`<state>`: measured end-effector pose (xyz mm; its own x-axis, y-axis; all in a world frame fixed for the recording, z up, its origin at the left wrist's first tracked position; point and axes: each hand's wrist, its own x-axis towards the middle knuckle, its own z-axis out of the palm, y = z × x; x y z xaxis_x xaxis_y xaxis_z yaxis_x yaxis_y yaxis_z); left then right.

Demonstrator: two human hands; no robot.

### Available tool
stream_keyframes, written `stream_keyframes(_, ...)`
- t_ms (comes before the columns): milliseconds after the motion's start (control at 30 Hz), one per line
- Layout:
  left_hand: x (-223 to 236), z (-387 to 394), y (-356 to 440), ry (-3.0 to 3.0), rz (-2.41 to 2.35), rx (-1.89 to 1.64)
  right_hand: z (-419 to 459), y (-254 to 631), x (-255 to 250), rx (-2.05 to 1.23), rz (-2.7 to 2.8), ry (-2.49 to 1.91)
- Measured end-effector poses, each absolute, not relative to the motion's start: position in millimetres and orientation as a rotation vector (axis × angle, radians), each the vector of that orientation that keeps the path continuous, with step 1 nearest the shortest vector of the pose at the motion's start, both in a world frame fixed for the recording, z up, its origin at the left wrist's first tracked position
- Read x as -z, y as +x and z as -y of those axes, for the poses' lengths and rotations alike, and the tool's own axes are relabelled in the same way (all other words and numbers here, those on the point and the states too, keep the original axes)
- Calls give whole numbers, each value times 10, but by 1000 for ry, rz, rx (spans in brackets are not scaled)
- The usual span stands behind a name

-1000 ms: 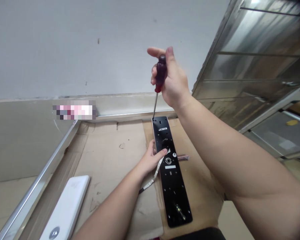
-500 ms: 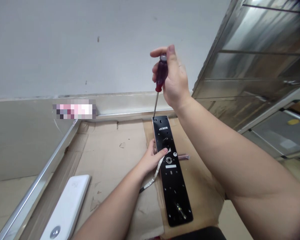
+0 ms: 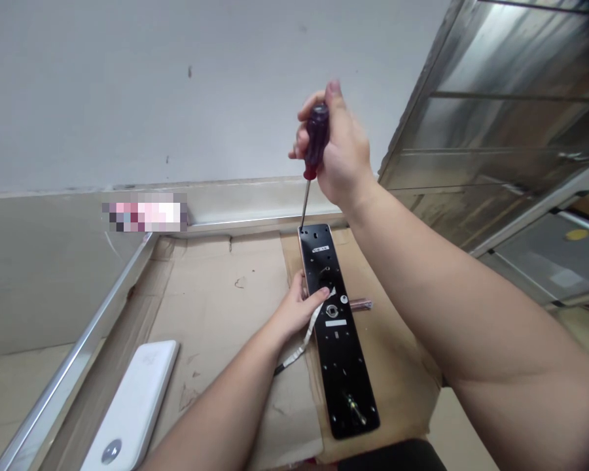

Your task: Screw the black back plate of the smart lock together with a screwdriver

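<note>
My right hand (image 3: 341, 147) is wrapped round the dark purple, red-collared handle of a screwdriver (image 3: 316, 140), thumb pointing up. The screwdriver stands nearly upright, its tip at the far left corner of a long black lock panel (image 3: 341, 353). With its thumb on the panel's face and its fingers at the left edge, my left hand (image 3: 304, 304) grips the panel near the middle. A white-wrapped cable (image 3: 304, 345) runs out from under that thumb towards the left. A copper-coloured handle (image 3: 360, 305) sticks out from beneath the panel's right side.
Cardboard (image 3: 220, 301) covers the table under the panel. At the near left lies a white oblong panel (image 3: 132, 405) with a round silvery spot. A metal-edged ledge (image 3: 260, 222) and a pale wall (image 3: 127, 98) stand behind. On the right is a metal-framed shelf (image 3: 550, 261).
The fingers of my right hand have curled more tightly round the screwdriver handle, the hand turning slightly. My left hand and the lock panel stay where they were.
</note>
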<state>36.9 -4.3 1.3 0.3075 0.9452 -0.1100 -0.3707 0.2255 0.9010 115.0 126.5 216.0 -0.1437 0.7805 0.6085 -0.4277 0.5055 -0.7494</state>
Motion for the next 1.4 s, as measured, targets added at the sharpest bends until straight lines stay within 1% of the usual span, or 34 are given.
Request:
stream_keyframes(67,-24,50,370,903,-788,-1054,-1232,1170,-2180,-1174,1405,-310)
stream_keyframes(133,-33,47,369,903,-785,-1056,-1164,1168,-2184,-1197,1408,-294)
stream_keyframes(367,31,14,365,896,-787,-1045,-1195,1134,-2134,-1009,1295,-309)
stream_keyframes(433,42,15,365,888,-797,-1037,-1254,1167,-2150,-1051,1348,-344)
stream_keyframes(500,38,21,367,882,-799,-1040,-1268,1201,-2178,-1162,1407,-370)
stream_keyframes(600,25,26,367,884,-785,-1043,-1209,1227,-2213,-1269,1391,-387)
stream_keyframes(800,73,14,329,1048,-847,-1048,-1108,1307,-2259,-1205,1232,-434)
stream_keyframes(967,112,-20,301,1134,-931,-1089,-1069,1484,-2278,-1254,1103,-374)
stream_keyframes(1033,113,-65,273,1090,-988,-1119,-1034,1546,-2241,-1301,1052,-353)
stream_keyframes(1133,86,-145,194,1100,-1094,-1256,-957,1631,-2131,-1365,996,-314)
stream_keyframes(1233,20,-179,115,1187,-1020,-1399,-880,1726,-1992,-1367,951,-298)
stream_keyframes(1400,-80,-129,102,1231,-972,-1447,-823,1874,-1797,-1389,855,-334)
